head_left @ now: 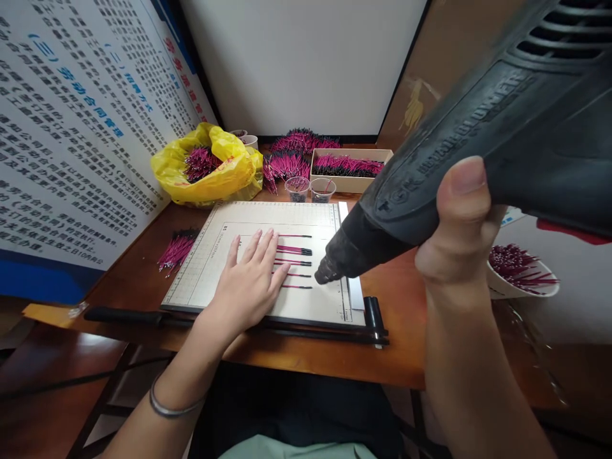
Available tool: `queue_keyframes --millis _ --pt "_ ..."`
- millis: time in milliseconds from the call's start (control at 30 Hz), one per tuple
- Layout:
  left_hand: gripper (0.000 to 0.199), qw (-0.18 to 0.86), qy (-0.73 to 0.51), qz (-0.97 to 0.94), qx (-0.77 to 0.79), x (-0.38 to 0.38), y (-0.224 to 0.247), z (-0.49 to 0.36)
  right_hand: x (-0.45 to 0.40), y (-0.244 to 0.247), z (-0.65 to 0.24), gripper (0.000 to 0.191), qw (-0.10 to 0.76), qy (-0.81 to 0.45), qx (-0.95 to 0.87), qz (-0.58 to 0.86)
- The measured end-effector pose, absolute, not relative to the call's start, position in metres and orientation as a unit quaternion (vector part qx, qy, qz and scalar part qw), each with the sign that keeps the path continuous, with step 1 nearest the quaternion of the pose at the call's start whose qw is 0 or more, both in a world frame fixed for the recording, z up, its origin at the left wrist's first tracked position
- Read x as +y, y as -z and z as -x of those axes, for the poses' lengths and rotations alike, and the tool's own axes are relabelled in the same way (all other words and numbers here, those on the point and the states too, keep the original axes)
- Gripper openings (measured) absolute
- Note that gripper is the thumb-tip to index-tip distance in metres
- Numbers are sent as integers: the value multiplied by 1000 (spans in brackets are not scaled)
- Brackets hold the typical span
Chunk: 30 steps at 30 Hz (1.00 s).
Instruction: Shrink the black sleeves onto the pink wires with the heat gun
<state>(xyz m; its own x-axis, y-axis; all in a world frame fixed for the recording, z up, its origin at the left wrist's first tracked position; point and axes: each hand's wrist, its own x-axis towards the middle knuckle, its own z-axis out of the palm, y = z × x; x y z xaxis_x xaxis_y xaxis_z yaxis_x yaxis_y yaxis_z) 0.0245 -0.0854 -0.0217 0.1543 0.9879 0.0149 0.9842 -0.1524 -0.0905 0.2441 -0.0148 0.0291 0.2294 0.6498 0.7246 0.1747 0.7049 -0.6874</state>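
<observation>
My right hand (463, 223) grips a dark grey heat gun (430, 153), thumb along its side. Its black nozzle (327, 268) points down and left, close to the black ends of several magenta wires (295, 262). These wires lie in a spaced row across the board of a paper trimmer (315, 312). Flat over their left ends rests my left hand (253, 274), fingers spread, touching the board. Part of each wire is hidden under that hand.
A yellow plastic bag (167, 172), a cardboard box (351, 183) and a white tub (523, 290) hold more wires. Clear cups (322, 190) stand behind the trimmer. A loose wire bundle (178, 250) lies left. The trimmer's black handle (124, 316) extends along the table's front edge.
</observation>
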Motion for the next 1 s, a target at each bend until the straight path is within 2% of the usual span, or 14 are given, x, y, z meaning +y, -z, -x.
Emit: queue_keyframes --millis 200,400,500,667,833,933,1000 --pt "62 -9 -77 742 -666 -73 19 -29 -13 -28 -252 53 669 -239 -617 338" --pt "61 -19 -56 738 -673 -66 19 -32 -10 -27 -251 43 744 -126 -539 374" --pt "61 -22 -36 738 -673 -70 21 -30 -8 -25 -249 36 749 -122 -534 372" --pt "64 31 54 751 -657 -94 25 -13 13 -26 -249 43 734 -118 -518 423" --pt "63 92 158 758 -627 -130 25 -4 30 -31 -250 51 749 -159 -516 383" --pt "50 51 224 755 -614 -147 19 -17 26 -33 -243 48 760 -141 -496 397" --pt "41 -34 291 747 -597 -153 14 -32 18 -38 -235 45 772 -138 -471 404"
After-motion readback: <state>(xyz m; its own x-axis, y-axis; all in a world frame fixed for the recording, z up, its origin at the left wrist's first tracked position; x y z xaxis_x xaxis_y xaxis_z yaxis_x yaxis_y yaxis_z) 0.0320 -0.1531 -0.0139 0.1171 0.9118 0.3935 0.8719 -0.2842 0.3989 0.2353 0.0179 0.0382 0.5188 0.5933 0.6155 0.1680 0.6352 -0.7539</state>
